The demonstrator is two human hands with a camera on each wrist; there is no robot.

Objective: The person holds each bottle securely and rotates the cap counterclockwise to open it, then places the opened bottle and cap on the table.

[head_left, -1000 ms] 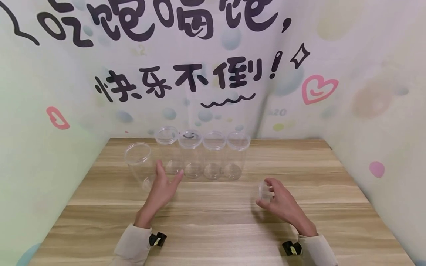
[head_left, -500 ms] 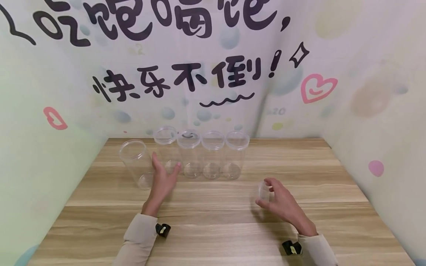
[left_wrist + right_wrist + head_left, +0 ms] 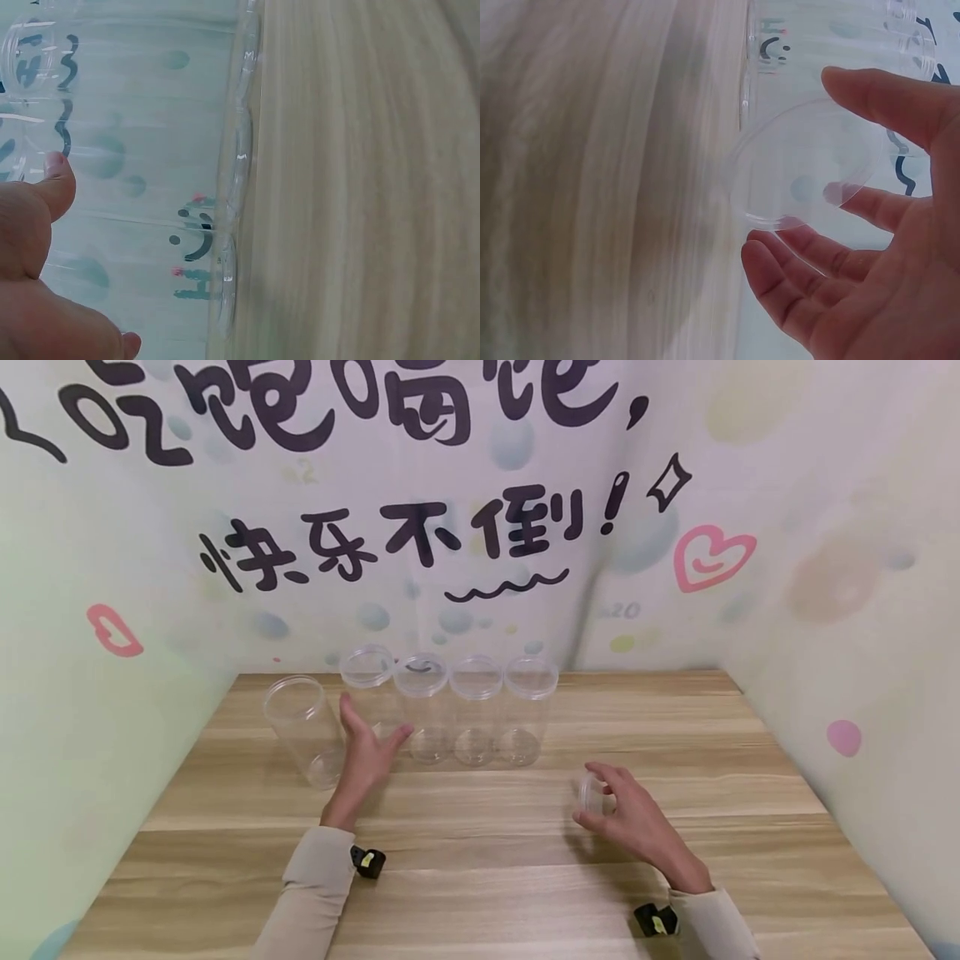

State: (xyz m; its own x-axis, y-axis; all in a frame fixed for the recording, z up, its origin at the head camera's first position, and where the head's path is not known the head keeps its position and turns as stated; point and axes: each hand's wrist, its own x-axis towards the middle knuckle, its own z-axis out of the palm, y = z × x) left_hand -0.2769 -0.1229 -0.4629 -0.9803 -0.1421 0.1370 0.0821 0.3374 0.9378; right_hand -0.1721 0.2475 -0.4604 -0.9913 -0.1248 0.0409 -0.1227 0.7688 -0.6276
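My left hand (image 3: 367,752) has its thumb and fingers spread in front of a tall clear plastic jar (image 3: 367,670), which stands at the left end of a row. In the left wrist view the thumb (image 3: 58,180) is stretched out over the transparent jar walls. To the left of this hand stands a separate clear jar (image 3: 295,702), its base partly behind the hand. My right hand (image 3: 637,818) holds a round clear lid (image 3: 586,793) on edge, between thumb and fingers, above the table. The right wrist view shows the lid (image 3: 802,165) tilted between the fingertips.
Alongside the left-end jar stand three more clear jars, a second jar (image 3: 422,677), a third jar (image 3: 476,678) and a fourth jar (image 3: 531,678), close together near the back wall. The wood-grain table (image 3: 480,860) meets printed fabric walls (image 3: 825,635) behind and at the sides.
The separate jar has shifted a little left and stands clearer of my left hand. That hand has moved slightly forward, toward the row. My right hand keeps its hold on the lid.
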